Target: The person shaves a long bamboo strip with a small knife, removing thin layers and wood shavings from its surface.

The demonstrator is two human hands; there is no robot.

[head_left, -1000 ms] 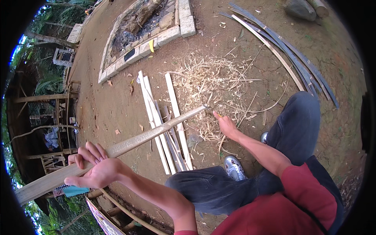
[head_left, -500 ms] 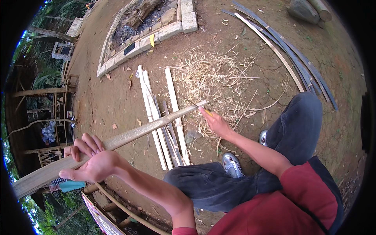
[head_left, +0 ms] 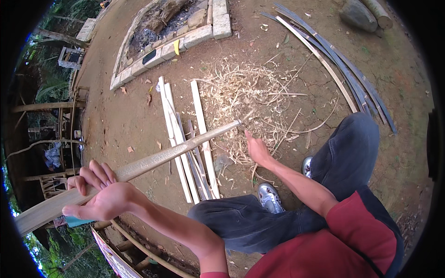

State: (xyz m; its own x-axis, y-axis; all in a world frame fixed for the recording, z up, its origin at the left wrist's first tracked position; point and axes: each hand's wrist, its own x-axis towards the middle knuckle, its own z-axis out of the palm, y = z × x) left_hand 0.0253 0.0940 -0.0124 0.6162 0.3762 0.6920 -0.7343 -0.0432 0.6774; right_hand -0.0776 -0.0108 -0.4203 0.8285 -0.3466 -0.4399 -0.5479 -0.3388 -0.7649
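Observation:
A long pale bamboo strip [head_left: 160, 157] slants from the lower left up to the middle, its narrow end above the ground. My left hand [head_left: 104, 194] is closed round its wide part, fingers over the far edge and thumb along the near side. Just below and right of the narrow tip, my right hand [head_left: 258, 149] is closed, apart from the strip. The earlier frame shows a small knife with a yellow handle in that hand; now the knife hardly shows. A thin curl of shaving [head_left: 248, 114] appears by the tip.
Shavings [head_left: 236, 92] lie heaped on the dirt. Several pale strips [head_left: 204, 134] lie beyond my knees, and long dark strips [head_left: 343, 65] at right. A stone-edged fire pit [head_left: 185, 42] holds a phone [head_left: 149, 57] on its rim. A boulder [head_left: 358, 17] sits far right.
My right hand has moved slightly right and down, off the strip's tip, and its knife no longer shows clearly. My left hand still grips the strip; the whole view has shifted slightly.

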